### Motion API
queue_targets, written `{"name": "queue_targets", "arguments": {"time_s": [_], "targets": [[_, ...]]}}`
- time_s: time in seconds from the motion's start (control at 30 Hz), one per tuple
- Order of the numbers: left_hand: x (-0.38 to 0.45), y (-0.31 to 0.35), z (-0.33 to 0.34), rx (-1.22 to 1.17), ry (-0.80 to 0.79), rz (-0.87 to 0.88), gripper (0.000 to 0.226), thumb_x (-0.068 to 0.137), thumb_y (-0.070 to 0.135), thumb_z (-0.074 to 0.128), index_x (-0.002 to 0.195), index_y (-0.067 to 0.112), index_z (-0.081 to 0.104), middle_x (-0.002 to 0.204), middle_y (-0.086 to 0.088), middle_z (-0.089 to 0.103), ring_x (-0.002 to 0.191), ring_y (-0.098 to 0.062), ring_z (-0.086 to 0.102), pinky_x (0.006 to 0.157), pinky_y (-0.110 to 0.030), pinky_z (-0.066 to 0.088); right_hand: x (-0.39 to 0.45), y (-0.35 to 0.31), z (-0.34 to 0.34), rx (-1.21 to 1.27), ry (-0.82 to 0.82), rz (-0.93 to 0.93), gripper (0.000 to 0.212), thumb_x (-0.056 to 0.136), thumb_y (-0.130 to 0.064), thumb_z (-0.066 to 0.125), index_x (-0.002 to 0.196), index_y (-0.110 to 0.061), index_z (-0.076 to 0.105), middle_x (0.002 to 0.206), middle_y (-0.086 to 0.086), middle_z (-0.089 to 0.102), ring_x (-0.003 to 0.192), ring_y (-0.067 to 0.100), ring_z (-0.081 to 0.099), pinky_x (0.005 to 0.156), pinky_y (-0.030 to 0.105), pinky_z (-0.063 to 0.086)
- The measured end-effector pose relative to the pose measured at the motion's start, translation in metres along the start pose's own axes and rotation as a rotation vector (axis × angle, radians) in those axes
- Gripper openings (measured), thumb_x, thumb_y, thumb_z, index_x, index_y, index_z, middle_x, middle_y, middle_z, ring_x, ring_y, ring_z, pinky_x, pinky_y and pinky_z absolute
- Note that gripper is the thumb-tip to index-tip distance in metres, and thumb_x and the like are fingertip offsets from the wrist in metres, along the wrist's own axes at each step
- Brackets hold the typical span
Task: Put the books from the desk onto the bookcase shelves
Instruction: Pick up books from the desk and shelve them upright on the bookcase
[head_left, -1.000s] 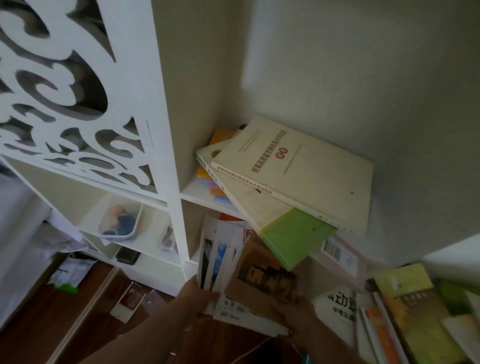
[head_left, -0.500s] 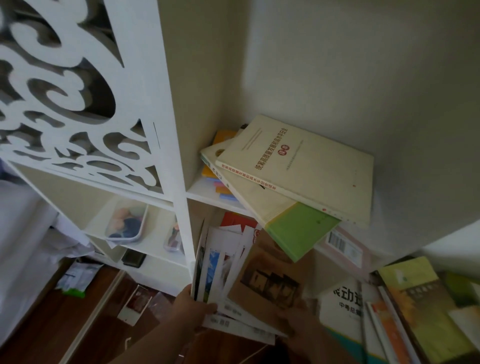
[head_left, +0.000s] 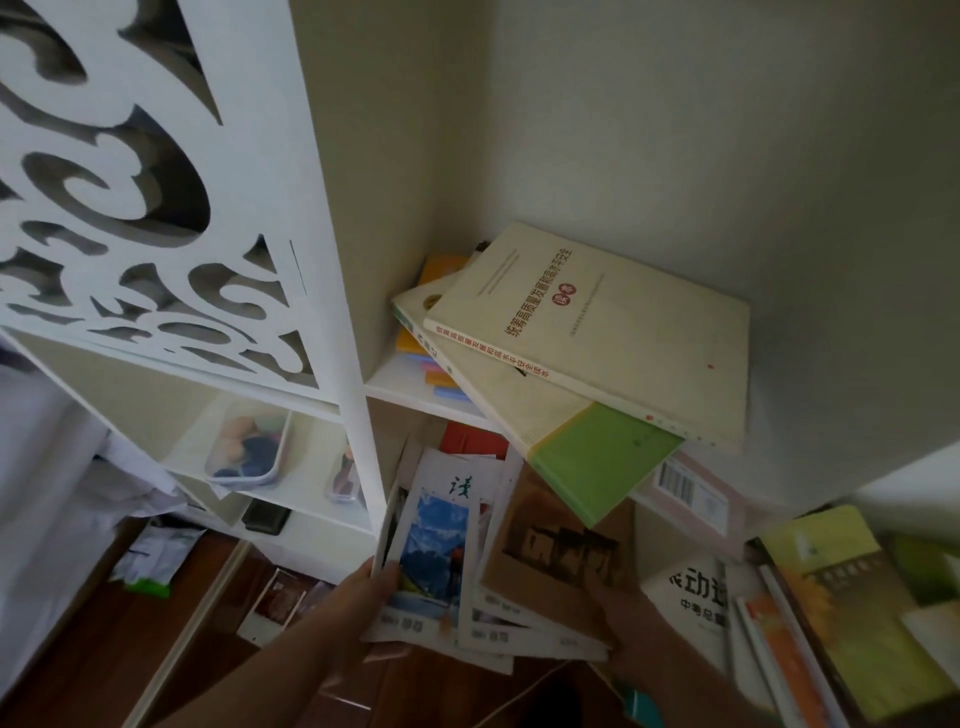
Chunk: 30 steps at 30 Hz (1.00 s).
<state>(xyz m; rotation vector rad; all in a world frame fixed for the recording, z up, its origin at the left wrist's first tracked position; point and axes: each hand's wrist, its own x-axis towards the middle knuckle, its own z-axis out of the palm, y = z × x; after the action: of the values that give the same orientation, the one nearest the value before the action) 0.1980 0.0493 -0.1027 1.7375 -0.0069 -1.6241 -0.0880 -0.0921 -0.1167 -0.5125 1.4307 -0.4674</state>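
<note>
Head view, what is held: a fan of thin magazines (head_left: 441, 540) and a brown book (head_left: 561, 551), low in the middle of the frame, at the mouth of the lower shelf of the white bookcase (head_left: 358, 441).
Head view, left hand (head_left: 363, 597): its grip is closed on the bottom left edge of the magazines, thumb on the front cover with the blue picture.
Head view, right hand (head_left: 628, 623): it is at the bottom right corner of the brown book; it looks to be holding it, but it is dark there and I cannot tell for sure.
Head view, how they will handle: I think the magazines are light, thin and floppy, with smooth covers that can slide apart. The brown book looks stiffer. It seems best to squeeze the whole bunch at the bottom edges, one hand on each side, so nothing slips out.
Head view, upper shelf: a cream book (head_left: 597, 332) lies flat on a cream and green book (head_left: 545, 415); both stick out over the shelf edge, right above the held bunch.
Head view, desk (head_left: 893, 483): more books (head_left: 841, 613) wait at the lower right.
Head view, what differs: compared with a moment ago, the bunch sits higher in the frame and fans out wider, and the blue picture cover shows more.
</note>
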Motion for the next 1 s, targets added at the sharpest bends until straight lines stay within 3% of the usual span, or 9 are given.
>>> {"name": "queue_targets", "arguments": {"time_s": [0.13,0.23,0.33,0.47,0.57,0.67,0.77,0.87,1.0], "targets": [[0.011,0.000,0.022,-0.109,-0.175,-0.149,0.036,0.109,0.039,0.050,0.136,0.017,0.056,0.117,-0.027,0.074,0.104,-0.046,0.074,0.088,-0.060,0.060,0.012,0.020,0.020,-0.035,0.009,-0.049,0.028,0.101,0.000,0.065,0.125,-0.013,0.060,0.114,0.019,0.071,0.097,0.041,0.069,0.065,0.053,0.062],[0.010,0.011,0.031,-0.068,-0.271,-0.174,0.051,0.094,0.037,0.067,0.138,0.013,0.058,0.121,-0.026,0.073,0.107,-0.046,0.074,0.090,-0.058,0.059,0.026,0.028,0.014,-0.162,-0.030,-0.050,0.062,0.082,0.007,0.080,0.137,-0.011,0.059,0.115,0.023,0.075,0.103,0.050,0.071,0.089,0.072,0.056],[0.017,0.026,0.047,0.123,-0.184,0.006,0.059,0.088,0.040,0.077,0.136,0.012,0.057,0.114,-0.016,0.076,0.104,-0.034,0.074,0.094,-0.053,0.059,0.048,0.034,0.006,-0.218,-0.118,0.051,0.087,0.061,0.000,0.091,0.139,-0.013,0.056,0.121,0.026,0.072,0.104,0.054,0.071,0.086,0.080,0.052],[0.026,0.036,0.069,0.435,0.064,0.319,0.092,0.080,0.047,0.087,0.148,0.027,0.029,0.120,0.007,0.057,0.116,-0.022,0.062,0.096,-0.038,0.054,0.010,0.021,0.043,-0.224,-0.159,0.055,0.069,0.073,-0.015,0.096,0.135,-0.013,0.064,0.117,0.025,0.075,0.101,0.048,0.075,0.085,0.071,0.058],[0.046,0.038,0.061,0.461,0.041,0.311,0.089,0.066,0.054,0.093,0.134,0.033,0.038,0.122,0.005,0.062,0.116,-0.022,0.063,0.104,-0.044,0.055,0.007,0.008,0.041,-0.235,-0.210,0.145,0.033,0.090,-0.034,0.083,0.115,-0.012,0.079,0.109,0.020,0.079,0.105,0.044,0.074,0.091,0.068,0.058],[0.055,0.037,0.048,0.305,-0.080,0.231,0.100,0.053,0.049,0.101,0.138,0.027,0.053,0.120,-0.007,0.074,0.108,-0.031,0.074,0.092,-0.053,0.062,0.013,-0.010,0.026,-0.191,-0.188,0.165,0.043,0.091,-0.041,0.080,0.116,-0.006,0.079,0.112,0.020,0.078,0.108,0.043,0.074,0.094,0.062,0.059],[0.040,0.045,0.047,0.263,-0.178,0.268,0.087,0.059,0.018,0.100,0.134,0.030,0.058,0.118,-0.010,0.076,0.107,-0.035,0.075,0.082,-0.054,0.064,0.017,-0.021,0.032,-0.180,-0.235,0.072,0.039,0.096,-0.020,0.074,0.132,-0.004,0.069,0.125,0.025,0.073,0.116,0.045,0.070,0.103,0.064,0.053],[0.035,0.056,0.047,0.339,-0.153,0.381,0.099,0.043,0.014,0.098,0.134,0.018,0.060,0.117,-0.012,0.075,0.109,-0.035,0.073,0.081,-0.053,0.065,0.012,-0.030,0.040,-0.322,-0.179,-0.149,0.039,0.093,-0.005,0.078,0.129,-0.012,0.067,0.122,0.018,0.074,0.110,0.037,0.072,0.086,0.050,0.059],[0.029,0.077,0.054,0.347,-0.061,0.456,0.059,0.066,-0.013,0.083,0.116,0.014,0.069,0.108,-0.007,0.076,0.105,-0.026,0.073,0.082,-0.045,0.065,0.007,-0.047,0.047,-0.432,-0.087,-0.527,0.038,0.088,-0.005,0.082,0.119,-0.021,0.067,0.111,0.001,0.074,0.104,0.024,0.072,0.078,0.034,0.062]]}}
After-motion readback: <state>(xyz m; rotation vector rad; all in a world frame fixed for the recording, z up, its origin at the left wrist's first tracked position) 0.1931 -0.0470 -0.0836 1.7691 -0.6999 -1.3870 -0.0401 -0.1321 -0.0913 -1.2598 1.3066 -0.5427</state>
